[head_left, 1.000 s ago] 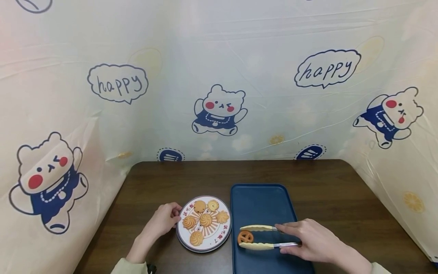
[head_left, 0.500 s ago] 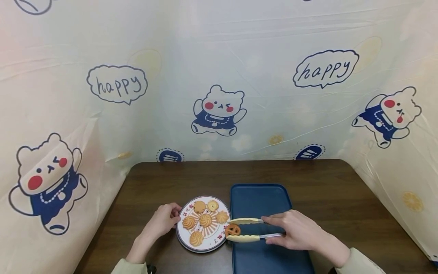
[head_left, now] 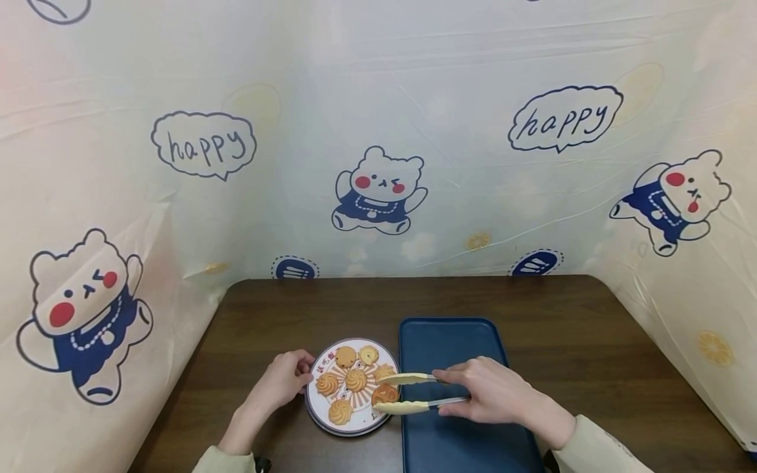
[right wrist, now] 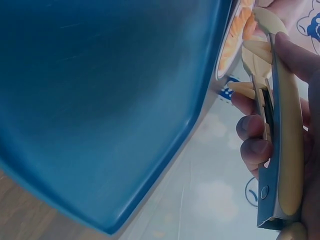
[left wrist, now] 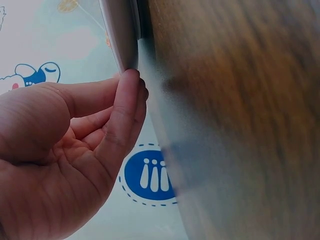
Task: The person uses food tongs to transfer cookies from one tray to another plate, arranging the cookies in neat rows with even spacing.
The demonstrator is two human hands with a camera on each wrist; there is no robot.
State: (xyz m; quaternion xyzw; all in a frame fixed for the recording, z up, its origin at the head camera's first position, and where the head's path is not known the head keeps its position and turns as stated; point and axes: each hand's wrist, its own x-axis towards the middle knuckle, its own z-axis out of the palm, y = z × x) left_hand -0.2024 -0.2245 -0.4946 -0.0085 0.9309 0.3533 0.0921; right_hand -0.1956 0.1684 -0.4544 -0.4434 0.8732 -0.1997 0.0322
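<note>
On the table's near side sits a round white plate [head_left: 322, 404] with a printed pattern and several golden cookies [head_left: 356, 380]. My left hand [head_left: 276, 381] pinches its left rim between thumb and fingers; the left wrist view shows the plate edge [left wrist: 120, 37] at the fingertips. My right hand [head_left: 487, 394] grips metal tongs [head_left: 407, 408] with cream tips, thumb on one arm and fingers round the other. A brown pretzel [head_left: 386, 393] lies between the tong tips, over the plate's right side. Whether it touches the plate I cannot tell.
A dark blue rectangular tray [head_left: 452, 345] stands right beside the plate, under the tongs and right hand. Both are on a brown wooden table [head_left: 266, 315]. A printed curtain [head_left: 473, 197] rises behind the table and along its sides.
My right hand has carried the pretzel in the tongs leftward, from over the blue tray to over the plate's right side. The left hand stays at the plate's rim.
</note>
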